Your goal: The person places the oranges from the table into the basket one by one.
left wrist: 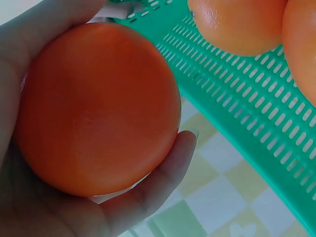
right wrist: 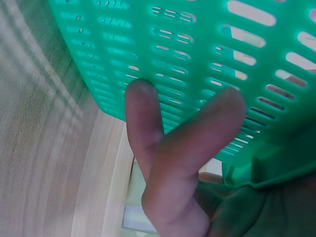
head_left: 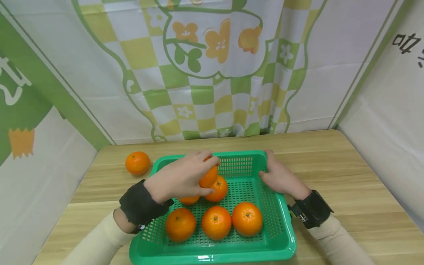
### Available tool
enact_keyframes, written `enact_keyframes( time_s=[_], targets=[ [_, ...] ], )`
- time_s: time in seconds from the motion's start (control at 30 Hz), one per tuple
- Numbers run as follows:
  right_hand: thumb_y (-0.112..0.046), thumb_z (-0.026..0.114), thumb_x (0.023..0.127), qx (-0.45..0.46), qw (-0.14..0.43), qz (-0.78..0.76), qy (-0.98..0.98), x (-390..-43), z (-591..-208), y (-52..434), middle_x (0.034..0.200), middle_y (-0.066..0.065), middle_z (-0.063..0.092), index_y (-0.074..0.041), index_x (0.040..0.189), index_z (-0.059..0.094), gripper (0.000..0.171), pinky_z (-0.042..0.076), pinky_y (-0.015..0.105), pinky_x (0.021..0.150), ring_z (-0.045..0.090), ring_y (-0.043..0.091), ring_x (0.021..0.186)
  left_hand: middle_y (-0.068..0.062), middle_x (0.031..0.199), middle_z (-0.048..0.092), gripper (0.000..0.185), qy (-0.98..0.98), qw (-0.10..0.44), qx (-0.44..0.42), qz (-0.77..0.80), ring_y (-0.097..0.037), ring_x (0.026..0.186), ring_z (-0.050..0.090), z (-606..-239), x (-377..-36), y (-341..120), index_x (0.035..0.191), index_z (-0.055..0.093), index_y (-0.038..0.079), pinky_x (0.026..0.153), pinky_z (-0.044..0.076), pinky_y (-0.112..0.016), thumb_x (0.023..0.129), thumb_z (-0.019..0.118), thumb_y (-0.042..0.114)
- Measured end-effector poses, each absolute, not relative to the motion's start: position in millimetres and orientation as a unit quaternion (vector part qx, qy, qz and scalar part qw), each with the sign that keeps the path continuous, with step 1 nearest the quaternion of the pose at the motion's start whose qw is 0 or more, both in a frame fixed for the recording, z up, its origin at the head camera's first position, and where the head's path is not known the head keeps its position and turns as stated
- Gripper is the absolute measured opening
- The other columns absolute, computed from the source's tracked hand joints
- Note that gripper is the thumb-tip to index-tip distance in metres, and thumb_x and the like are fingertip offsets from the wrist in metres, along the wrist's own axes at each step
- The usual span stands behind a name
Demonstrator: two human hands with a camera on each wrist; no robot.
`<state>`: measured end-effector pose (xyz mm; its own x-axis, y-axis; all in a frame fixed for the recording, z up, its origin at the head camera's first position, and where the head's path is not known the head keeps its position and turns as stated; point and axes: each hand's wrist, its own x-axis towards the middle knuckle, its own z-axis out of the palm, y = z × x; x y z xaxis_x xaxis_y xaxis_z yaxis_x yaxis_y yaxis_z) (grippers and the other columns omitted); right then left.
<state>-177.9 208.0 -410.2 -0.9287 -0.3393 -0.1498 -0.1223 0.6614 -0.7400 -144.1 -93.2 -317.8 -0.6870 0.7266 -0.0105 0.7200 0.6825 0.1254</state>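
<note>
Over the back left of a green plastic basket [head_left: 289, 235], my left hand [head_left: 185, 175] grips a mandarin orange [head_left: 208, 178]. In the left wrist view, the fingers and thumb curl round that fruit [left wrist: 98, 108]. Right beside it, another mandarin orange [head_left: 218, 189] lies in the basket, and one more [head_left: 189, 200] is partly hidden below the hand. A front row has a left fruit [head_left: 180, 225], a middle one [head_left: 216, 222] and a right one [head_left: 247, 219]. My right hand [head_left: 281, 176] holds the basket's right side near the back corner; its fingers press the slotted wall [right wrist: 113, 54] from outside.
A single mandarin orange [head_left: 137, 163] lies on the wooden table [head_left: 347, 206], left of the basket's back corner. A checked green and yellow curtain [head_left: 205, 99] hangs behind the table, and white cloth walls [head_left: 391, 121] stand at both sides.
</note>
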Motion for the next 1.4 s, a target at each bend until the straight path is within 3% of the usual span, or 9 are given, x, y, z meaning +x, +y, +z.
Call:
enact_keyframes(
  time_s=[0.3, 0.63, 1.2, 1.4],
  targets=[
    [-0.01, 0.052, 0.104, -0.132, 0.135, -0.39, 0.901, -178, -410, 205, 0.13, 0.038, 0.061, 0.005, 0.163, 0.005, 0.076, 0.057, 0.03, 0.06, 0.065, 0.024, 0.078, -0.005, 0.117, 0.058, 0.06, 0.908, 0.047, 0.417, 0.02, -0.024, 0.097, 0.054, -326, -145, -81, 0.134, 0.058, 0.012, 0.075, 0.054, -0.03, 0.089, 0.083, 0.044],
    [-0.01, 0.051, 0.104, -0.13, 0.141, -0.392, 0.9, -178, -408, 204, 0.123, 0.035, 0.064, 0.004, 0.163, 0.005, 0.075, 0.057, 0.031, 0.059, 0.065, 0.023, 0.074, -0.007, 0.118, 0.06, 0.06, 0.904, 0.049, 0.424, 0.019, -0.025, 0.097, 0.056, -322, -151, -74, 0.135, 0.058, 0.013, 0.08, 0.055, -0.033, 0.09, 0.082, 0.044],
    [-0.009, 0.05, 0.105, -0.129, 0.146, -0.402, 0.895, -179, -410, 209, 0.134, 0.039, 0.059, 0.003, 0.162, 0.007, 0.073, 0.062, 0.034, 0.066, 0.069, 0.027, 0.087, -0.005, 0.122, 0.059, 0.064, 0.887, 0.062, 0.458, 0.007, -0.024, 0.103, 0.056, -321, -158, -46, 0.137, 0.058, 0.014, 0.087, 0.057, -0.033, 0.085, 0.088, 0.038],
    [-0.01, 0.05, 0.106, -0.13, 0.147, -0.402, 0.894, -179, -410, 209, 0.127, 0.035, 0.062, 0.004, 0.161, 0.009, 0.07, 0.06, 0.032, 0.064, 0.067, 0.025, 0.081, -0.006, 0.136, 0.057, 0.072, 0.885, 0.088, 0.457, -0.022, -0.025, 0.114, 0.058, -327, -161, -33, 0.145, 0.055, 0.017, 0.093, 0.059, -0.033, 0.085, 0.088, 0.042]
  ],
)
